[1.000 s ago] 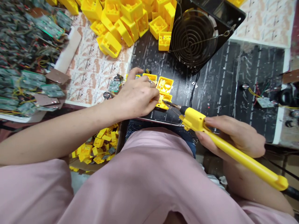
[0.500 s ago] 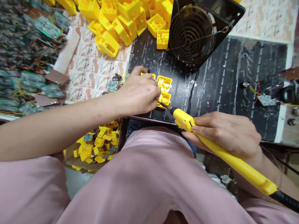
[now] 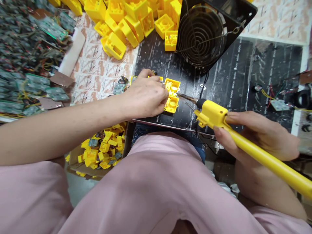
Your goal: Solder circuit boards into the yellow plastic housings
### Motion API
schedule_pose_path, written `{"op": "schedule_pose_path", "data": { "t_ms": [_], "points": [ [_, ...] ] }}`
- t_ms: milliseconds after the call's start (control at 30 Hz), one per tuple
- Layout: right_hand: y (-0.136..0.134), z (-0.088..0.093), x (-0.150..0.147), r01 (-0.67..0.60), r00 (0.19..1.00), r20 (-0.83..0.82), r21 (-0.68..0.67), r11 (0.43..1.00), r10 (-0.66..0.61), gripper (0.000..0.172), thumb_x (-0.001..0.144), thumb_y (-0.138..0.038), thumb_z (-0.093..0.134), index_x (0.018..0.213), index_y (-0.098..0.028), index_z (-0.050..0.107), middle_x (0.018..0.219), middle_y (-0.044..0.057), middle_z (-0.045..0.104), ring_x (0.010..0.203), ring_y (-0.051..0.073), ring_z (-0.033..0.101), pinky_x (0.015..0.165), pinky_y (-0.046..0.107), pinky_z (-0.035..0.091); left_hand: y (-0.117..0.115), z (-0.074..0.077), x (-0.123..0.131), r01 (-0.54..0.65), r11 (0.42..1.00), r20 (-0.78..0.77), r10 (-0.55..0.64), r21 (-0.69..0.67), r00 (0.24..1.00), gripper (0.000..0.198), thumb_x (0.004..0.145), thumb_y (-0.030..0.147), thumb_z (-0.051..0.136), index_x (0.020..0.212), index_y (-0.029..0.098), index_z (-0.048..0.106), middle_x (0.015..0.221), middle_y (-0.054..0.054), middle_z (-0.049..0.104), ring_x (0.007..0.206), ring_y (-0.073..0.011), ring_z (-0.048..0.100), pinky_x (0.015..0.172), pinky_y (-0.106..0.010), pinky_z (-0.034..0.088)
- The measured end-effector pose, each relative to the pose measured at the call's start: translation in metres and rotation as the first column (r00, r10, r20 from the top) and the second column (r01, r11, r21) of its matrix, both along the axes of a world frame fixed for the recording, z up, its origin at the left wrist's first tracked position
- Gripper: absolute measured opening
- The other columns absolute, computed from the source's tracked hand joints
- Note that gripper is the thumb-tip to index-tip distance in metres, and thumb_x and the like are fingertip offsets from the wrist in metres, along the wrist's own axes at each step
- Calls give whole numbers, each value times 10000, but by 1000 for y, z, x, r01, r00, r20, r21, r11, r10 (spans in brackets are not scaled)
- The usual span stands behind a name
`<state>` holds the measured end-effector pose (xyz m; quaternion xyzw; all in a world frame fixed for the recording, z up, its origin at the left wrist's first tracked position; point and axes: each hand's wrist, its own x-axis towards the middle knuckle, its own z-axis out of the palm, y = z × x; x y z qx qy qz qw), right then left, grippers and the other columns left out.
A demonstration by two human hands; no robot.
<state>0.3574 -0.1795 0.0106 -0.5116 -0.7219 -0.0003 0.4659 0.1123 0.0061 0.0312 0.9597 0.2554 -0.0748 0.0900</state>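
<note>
Two open yellow boxes, the near one [image 3: 172, 104] and the far one [image 3: 172, 86], sit side by side on the black mat [image 3: 224, 87] close to its front edge, just right of your left hand [image 3: 147, 97], their hollow insides facing up. Your left hand lies palm down over the boxes' left side, its fingers bent, a ring [image 3: 162, 84] on one of them; its fingertips are hidden, so whether they pinch anything you cannot tell from here. Your right hand [image 3: 263, 136] has its thumb and fingers closed around the yellow handle of the soldering iron [image 3: 212, 113], whose dark tip points left, right beside the two boxes (whether it touches them is too fine to see). Just left of your left hand is a small green board [image 3: 119, 88]. Farther out, a black fan [image 3: 200, 39] stands on the mat's far part, with a heap of yellow boxes [image 3: 122, 22] to its left. Green circuit boards [image 3: 36, 83] crowd the far left, a pale board with wires [image 3: 279, 104] lies at the right, and below your left forearm a carton [image 3: 75, 159] holds more yellow pieces [image 3: 104, 146].
</note>
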Motion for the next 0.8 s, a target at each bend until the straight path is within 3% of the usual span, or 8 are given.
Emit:
{"op": "schedule_pose_path", "data": {
  "t_ms": [67, 200, 267, 333, 433, 567, 700, 800],
  "points": [
    [-1, -8, -1, 106, 994, 5, 49, 993, -106, 659, 933, -211, 932, 1537, -345, 705, 1097, 39, 880, 734, 210, 834, 606, 265, 674, 6, 6, -4, 5, 1000, 16, -5, -12, 1000, 270, 964, 298, 564, 840, 233, 795, 812, -38, 738, 1124, -313, 758, 1195, -571, 510],
    [-9, -26, 3, 213, 974, -89, 71, 974, -207, 719, 870, -162, 969, 1518, -374, 742, 1155, 35, 876, 722, 216, 835, 563, 260, 641, 21, 21, -27, -24, 999, 85, 27, -35, 996, 395, 1041, 459, 577, 1282, 269, 825, 1145, -65, 819, 1250, -345, 753, 1174, -575, 543],
    [-12, -33, 11, 239, 968, -100, 64, 969, -232, 696, 839, -140, 985, 1465, -370, 785, 1055, 22, 883, 683, 204, 820, 530, 247, 599, 23, 20, -40, 17, 999, 78, -13, -50, 997, 663, 1041, 543, 651, 1632, 244, 618, 1582, -153, 687, 1449, -394, 662, 1217, -592, 528],
    [-15, -39, 17, 289, 953, -113, 64, 955, -281, 596, 832, -168, 997, 1373, -361, 837, 951, 9, 878, 630, 192, 793, 516, 254, 572, 22, 9, -46, 72, 997, 40, -71, -31, 997, 951, 996, 598, 759, 1785, 218, 388, 1822, -226, 426, 1622, -458, 496, 1299, -643, 450],
    [-19, -44, 18, 355, 928, -139, 55, 933, -345, 393, 859, -295, 992, 1234, -321, 878, 914, 2, 866, 622, 195, 776, 545, 289, 579, 21, -16, -42, 108, 993, -12, -107, 41, 994, 988, 981, 653, 787, 1784, 254, 375, 1868, -224, 343, 1704, -507, 354, 1336, -718, 371],
    [-23, -45, 10, 423, 894, -150, -24, 906, -422, 343, 901, -353, 951, 1231, -304, 874, 949, 20, 867, 693, 208, 785, 597, 315, 568, 29, -42, -33, 162, 986, 36, -163, 50, 986, 861, 1003, 624, 748, 1727, 239, 487, 1813, -237, 423, 1653, -480, 437, 1277, -645, 495],
    [-19, -46, 9, 448, 879, -208, 56, 892, -428, 405, 871, -333, 972, 1261, -368, 872, 913, 12, 863, 698, 202, 770, 641, 310, 552, 36, -60, -41, 150, 979, 337, -188, 135, 923, 756, 992, 517, 729, 1657, 203, 551, 1741, -225, 504, 1596, -436, 499, 1269, -636, 508],
    [-13, -46, 7, 434, 885, -237, 108, 894, -401, 420, 874, -317, 963, 1278, -380, 864, 912, 9, 865, 689, 191, 766, 671, 314, 572, 48, -65, -51, 53, 992, 550, -106, 111, 829, 812, 988, 671, 719, 1655, 242, 549, 1742, -193, 502, 1611, -405, 480, 1328, -660, 427]
  ]
}}
